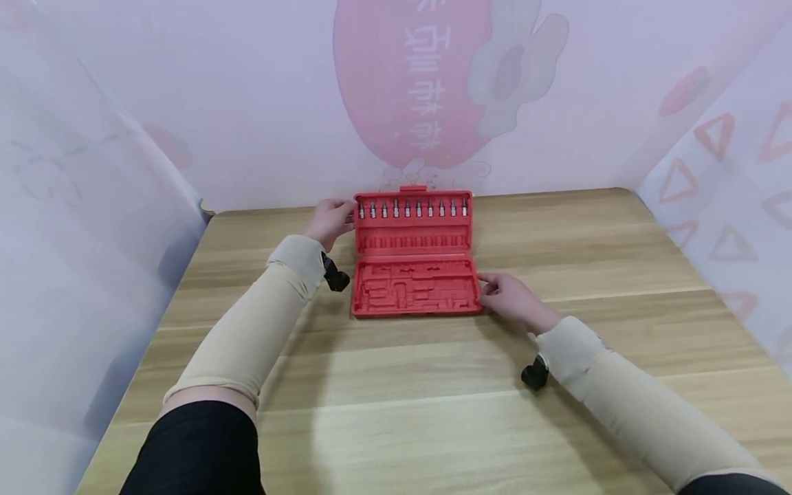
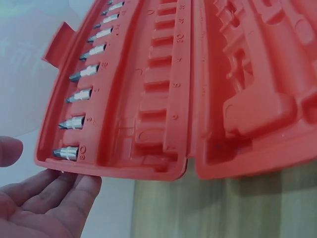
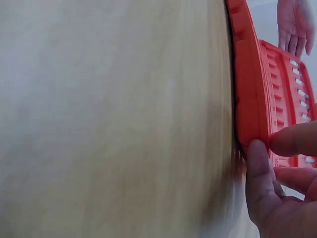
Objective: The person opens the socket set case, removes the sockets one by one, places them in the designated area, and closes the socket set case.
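Observation:
A red plastic bit case (image 1: 413, 254) lies opened out on the wooden table, its lid tilted up at the back. Several silver socket bits (image 1: 413, 208) stand in a row along the lid's far side; the moulded slots of the base hold nothing. My left hand (image 1: 331, 221) is at the lid's left edge, its fingers (image 2: 64, 196) extended against the outer side and the thumb (image 2: 9, 151) apart from it. My right hand (image 1: 512, 297) pinches the right edge of the base between thumb (image 3: 258, 163) and fingers, close to the front corner.
The wooden table (image 1: 402, 399) extends around the case on all sides. Behind it rises a pale wall covering (image 1: 266, 103) with pink printed shapes, and similar sheets flank both sides. A black wrist camera (image 1: 535, 373) hangs under my right forearm near the tabletop.

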